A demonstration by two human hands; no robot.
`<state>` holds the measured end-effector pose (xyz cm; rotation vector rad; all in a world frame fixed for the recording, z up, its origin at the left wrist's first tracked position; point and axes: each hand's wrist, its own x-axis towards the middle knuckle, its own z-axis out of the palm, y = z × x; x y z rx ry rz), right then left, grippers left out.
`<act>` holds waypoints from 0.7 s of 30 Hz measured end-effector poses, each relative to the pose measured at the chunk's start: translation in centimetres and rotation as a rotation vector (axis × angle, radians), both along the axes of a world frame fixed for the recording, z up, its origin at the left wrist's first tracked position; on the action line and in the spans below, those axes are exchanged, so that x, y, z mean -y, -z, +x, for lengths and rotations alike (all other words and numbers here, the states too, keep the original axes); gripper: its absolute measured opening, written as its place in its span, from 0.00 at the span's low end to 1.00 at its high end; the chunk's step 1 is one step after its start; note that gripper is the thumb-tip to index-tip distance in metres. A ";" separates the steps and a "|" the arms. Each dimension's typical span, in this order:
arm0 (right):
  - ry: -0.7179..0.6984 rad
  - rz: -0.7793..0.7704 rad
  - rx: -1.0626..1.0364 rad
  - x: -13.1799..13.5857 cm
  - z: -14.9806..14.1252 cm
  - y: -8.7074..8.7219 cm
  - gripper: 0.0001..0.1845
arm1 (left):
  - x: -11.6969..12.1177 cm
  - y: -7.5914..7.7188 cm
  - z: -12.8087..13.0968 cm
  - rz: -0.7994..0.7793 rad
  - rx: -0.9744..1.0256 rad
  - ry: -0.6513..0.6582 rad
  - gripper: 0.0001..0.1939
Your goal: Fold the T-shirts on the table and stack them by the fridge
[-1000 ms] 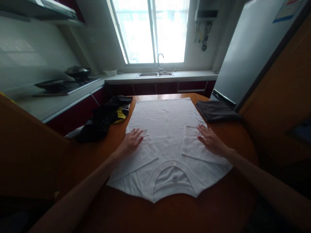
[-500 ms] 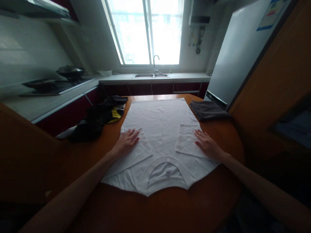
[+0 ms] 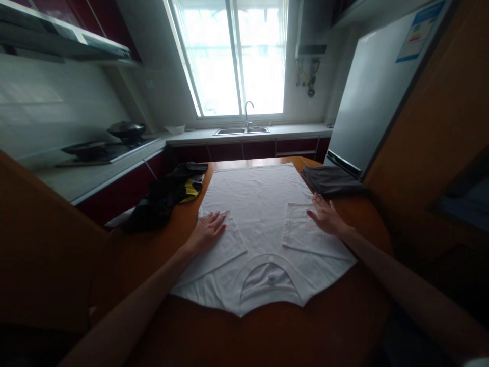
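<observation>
From where I'm stood, the white T-shirt (image 3: 254, 191) lies flat in the mid of the frame, its hem toward the top & the collar (image 3: 280, 262) at lower ctr, both sleeves turned in over the body. L hand (image 3: 208, 232), left of ctr, is open, palm down, fingers spread a bit on the folded sleeve (image 3: 233, 247) by the shirt's side edge. R hand (image 3: 326, 216), right of ctr, is also open & flat, fingertips by the other side edge, next to the other sleeve (image 3: 303, 229); neither's pinching cloth, & can't tell how hard they press. Main risk imo: if the hands slide unevenly, the thin fabric could skew, b/c it's only lying loose on the table (image 3: 267, 339). A sleeve could also flip back out if a finger catches its cuff. L forearm crosses the shoulder at lower left, so lifting carelessly might drag that corner & ruck it. There're faint creases mid-shirt; pressing w/o smoothing could set them. Dark grey folded cloth (image 3: 332, 181), upper right of the shirt, sits v. near its edge, so a wide R-hand sweep could knock it; ditto the black-&-yellow clothes pile (image 3: 160, 199) left of ctr, w/ the L arm.
</observation>
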<state>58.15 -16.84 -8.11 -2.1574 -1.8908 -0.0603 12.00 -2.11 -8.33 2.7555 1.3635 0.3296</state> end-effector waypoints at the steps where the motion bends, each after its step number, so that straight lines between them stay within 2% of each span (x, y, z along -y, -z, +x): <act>1: -0.019 0.017 -0.009 0.0 -0.6 -0.5 0.42 | 0.0 0.0 0.0 -0.003 0.001 0.000 0.31; 5: -0.170 0.049 -0.051 0.2 -4.3 -1.7 0.40 | 0.2 -0.4 0.0 0.007 0.025 0.012 0.31; 10: -0.271 -0.010 -0.046 1.0 -8.2 -0.2 0.37 | 1.4 -1.2 0.7 0.035 0.035 0.057 0.31; 15: -0.284 0.088 -0.043 1.5 -8.6 0.6 0.34 | 2.7 -0.9 1.5 -0.088 -0.076 0.086 0.33; 21: -0.298 0.066 -0.038 1.8 -8.8 0.9 0.33 | 3.1 -1.3 1.7 -0.076 -0.047 0.110 0.33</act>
